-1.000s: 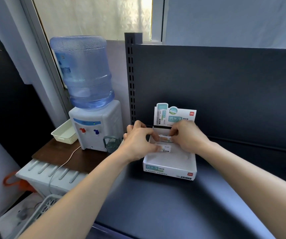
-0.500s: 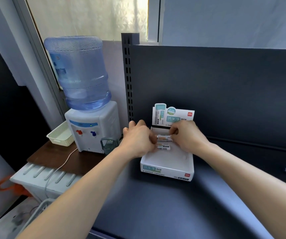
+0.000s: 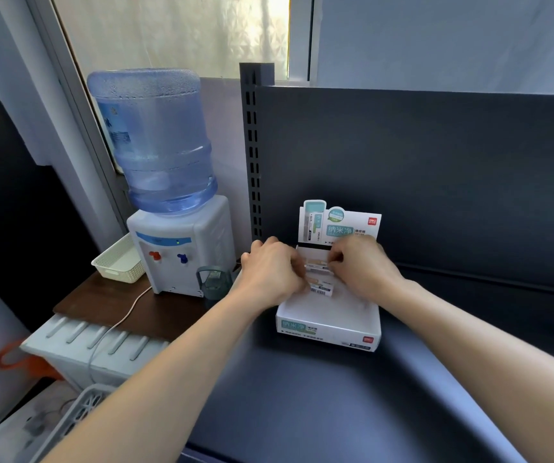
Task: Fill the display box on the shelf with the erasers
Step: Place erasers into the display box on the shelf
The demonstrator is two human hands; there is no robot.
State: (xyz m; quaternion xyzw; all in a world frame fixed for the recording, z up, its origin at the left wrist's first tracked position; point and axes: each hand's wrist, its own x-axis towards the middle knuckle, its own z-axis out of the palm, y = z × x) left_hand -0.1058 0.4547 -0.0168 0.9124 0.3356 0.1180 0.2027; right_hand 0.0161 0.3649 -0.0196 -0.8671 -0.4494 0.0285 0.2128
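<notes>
While the display box [image 3: 327, 330] sits on the dark shelf [image 3: 302, 412], both hands work at its back end. The left hand [image 3: 270, 274] curls its fingers onto one end of an eraser [image 3: 317, 265], and the right hand [image 3: 364, 267] pinches the other end. A second eraser [image 3: 321, 289], barcode up, lies just in front on the box floor.

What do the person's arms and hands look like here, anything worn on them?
Both are bare. The left hand and right hand carry no gloves, and the left forearm and right forearm show no sleeve, watch or bracelet up to the frame edge. Rings cannot be ruled out, since some fingers are hidden.
</notes>
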